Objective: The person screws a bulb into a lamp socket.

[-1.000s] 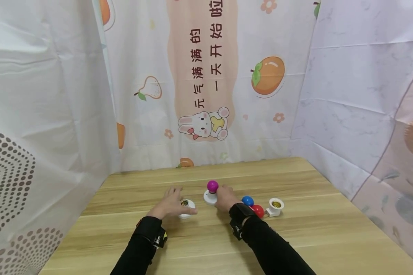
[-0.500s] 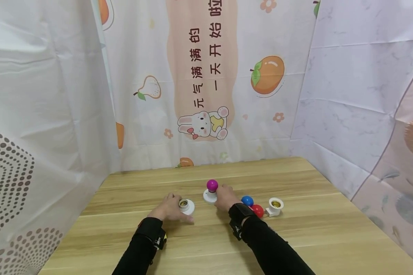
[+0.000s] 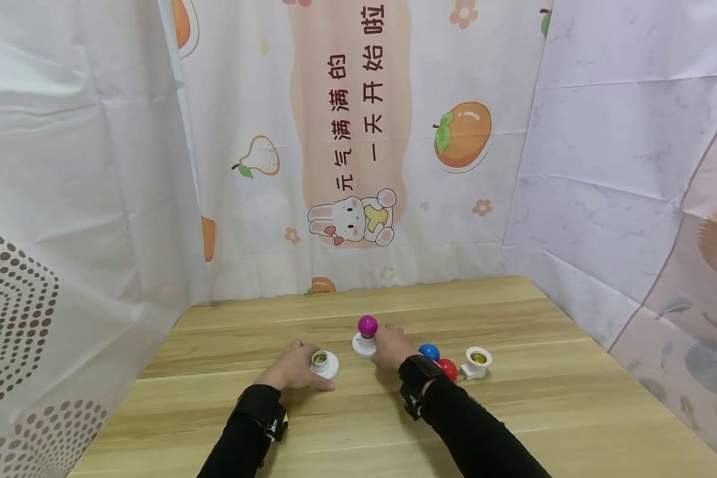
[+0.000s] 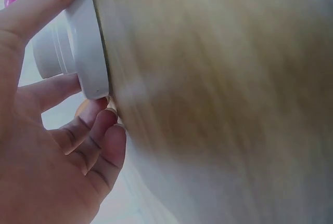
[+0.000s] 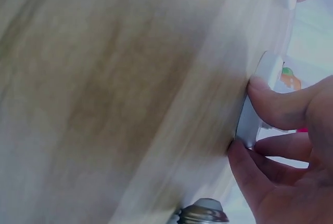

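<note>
My left hand [image 3: 291, 369] grips a round white bulb socket [image 3: 330, 366] by its rim, thumb on one side and fingers on the other. Its brass-lined mouth faces up. The left wrist view shows the socket's white base [image 4: 88, 42] between thumb and index finger, against the wooden surface. To the right, my right hand [image 3: 393, 348] holds the edge of a second white socket [image 3: 362, 347], with a magenta light bulb [image 3: 367, 326] standing upright in it. The right wrist view shows thumb and fingers around that socket's base [image 5: 252, 115]; the bulb is mostly hidden there.
Right of my right hand, a blue bulb [image 3: 429, 352] and a red bulb [image 3: 448, 368] lie on the wooden table [image 3: 358, 431]. Beside them stands an angled white socket [image 3: 477, 362]. A metal bulb cap [image 5: 204, 212] shows near the right hand. Printed curtains [image 3: 263, 219] enclose the table.
My left hand's thumb and fingers have closed in around the white socket, which the hand earlier hovered beside with spread fingers. The right hand and magenta bulb have stayed put.
</note>
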Tool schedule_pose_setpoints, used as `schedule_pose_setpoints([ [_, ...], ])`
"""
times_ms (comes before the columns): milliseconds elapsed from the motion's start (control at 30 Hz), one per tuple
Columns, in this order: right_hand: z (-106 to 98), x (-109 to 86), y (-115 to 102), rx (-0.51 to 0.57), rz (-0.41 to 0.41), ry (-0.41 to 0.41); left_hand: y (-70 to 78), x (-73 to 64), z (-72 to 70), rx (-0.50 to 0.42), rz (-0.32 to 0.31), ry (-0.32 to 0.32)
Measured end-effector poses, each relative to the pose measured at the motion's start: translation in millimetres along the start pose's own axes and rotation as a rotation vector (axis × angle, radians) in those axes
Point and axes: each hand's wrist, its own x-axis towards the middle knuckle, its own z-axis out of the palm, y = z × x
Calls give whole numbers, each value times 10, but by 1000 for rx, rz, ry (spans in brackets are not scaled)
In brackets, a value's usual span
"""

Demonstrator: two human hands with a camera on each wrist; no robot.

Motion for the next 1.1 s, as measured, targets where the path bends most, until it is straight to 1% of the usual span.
schedule_pose_setpoints([
  [133, -74, -3, -24, 38, -12, -44, -8, 4, -4, -4, 6, -13],
  [333, -214, -114, -90, 53, -41, -74, 52, -2, -41, -17, -7, -30],
  [467, -270, -202, -138, 21, -28, -62, 84, 1, -45, -27, -11, -36],
  [533, -288, -234, -156, -15, -36, -44, 103, -2, -47, -27, -5, -38],
  [600, -297, -253, -166, -28, -52, -28, 126, -1, -50, -27, 9, -40],
  [700, -313, -265, -170, 5, -104, -29, 169, 12, -64, -23, 54, -33],
  [800, -325, -276, -152, 77, -183, -53, 219, 28, -76, -30, 103, -24],
  [967, -333, -294, -110, 179, -338, -123, 287, 43, -70, -53, 163, -25],
  [1100, -324, -318, -67, 226, -407, -183, 328, 37, -51, -55, 207, -20],
])
